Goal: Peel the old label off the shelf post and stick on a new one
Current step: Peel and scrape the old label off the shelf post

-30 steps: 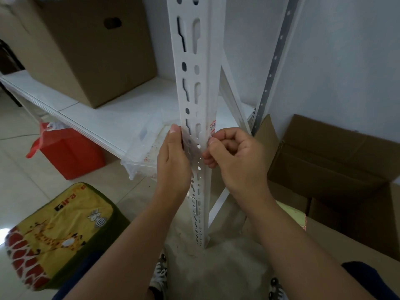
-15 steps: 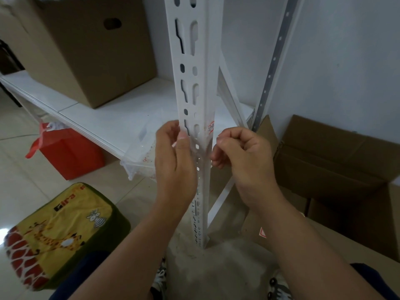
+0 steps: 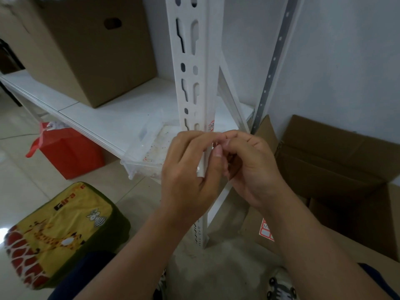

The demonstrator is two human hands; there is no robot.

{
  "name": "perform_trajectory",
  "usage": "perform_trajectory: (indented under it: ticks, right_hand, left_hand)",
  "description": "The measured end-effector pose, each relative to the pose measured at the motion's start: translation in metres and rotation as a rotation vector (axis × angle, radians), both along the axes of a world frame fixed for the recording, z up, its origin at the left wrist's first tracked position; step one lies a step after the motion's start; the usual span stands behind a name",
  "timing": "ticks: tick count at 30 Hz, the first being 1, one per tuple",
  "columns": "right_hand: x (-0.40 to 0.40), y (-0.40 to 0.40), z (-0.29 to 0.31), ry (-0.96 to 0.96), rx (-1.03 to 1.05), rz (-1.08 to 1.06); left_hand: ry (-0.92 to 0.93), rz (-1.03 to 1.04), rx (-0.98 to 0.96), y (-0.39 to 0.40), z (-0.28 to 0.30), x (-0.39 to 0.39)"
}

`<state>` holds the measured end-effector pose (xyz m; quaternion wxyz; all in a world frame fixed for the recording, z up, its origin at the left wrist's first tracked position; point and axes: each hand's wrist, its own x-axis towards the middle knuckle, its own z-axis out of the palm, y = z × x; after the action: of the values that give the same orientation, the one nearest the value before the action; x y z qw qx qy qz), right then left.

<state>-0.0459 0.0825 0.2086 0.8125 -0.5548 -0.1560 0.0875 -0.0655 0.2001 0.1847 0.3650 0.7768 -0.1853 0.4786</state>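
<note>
Both hands are working against the shelf post (image 3: 194,87): left hand (image 3: 186,169) and right hand (image 3: 249,165), fingers curled and meeting, likely picking at the label (image 3: 211,126) just above; what they pinch is hidden.

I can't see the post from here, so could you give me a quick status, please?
Both hands, left and right, fingers together at the shelf post. Label on post just above them. Grip hidden. Nothing in the way.

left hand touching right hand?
Touching. Head view: the left hand and the right hand meet at the fingertips in front of the shelf post, no gap visible.
</note>
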Motion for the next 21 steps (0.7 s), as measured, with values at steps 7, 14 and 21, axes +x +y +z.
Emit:
perform_trajectory:
  ticks: [7, 14, 21]
  right_hand:
    - [0.003, -0.001, -0.002, -0.017, 0.008, 0.096]
    - [0.005, 0.002, -0.003, 0.004, 0.025, 0.065]
    - [0.008, 0.007, -0.005, -0.010, -0.074, -0.136]
  left_hand:
    - [-0.017, 0.066, 0.007, 0.007, -0.001, 0.005]
    - [0.265, 0.143, -0.424, 0.022, 0.007, 0.011]
    - [0.627, 0.276, -0.311, 0.060, -0.007, 0.051]
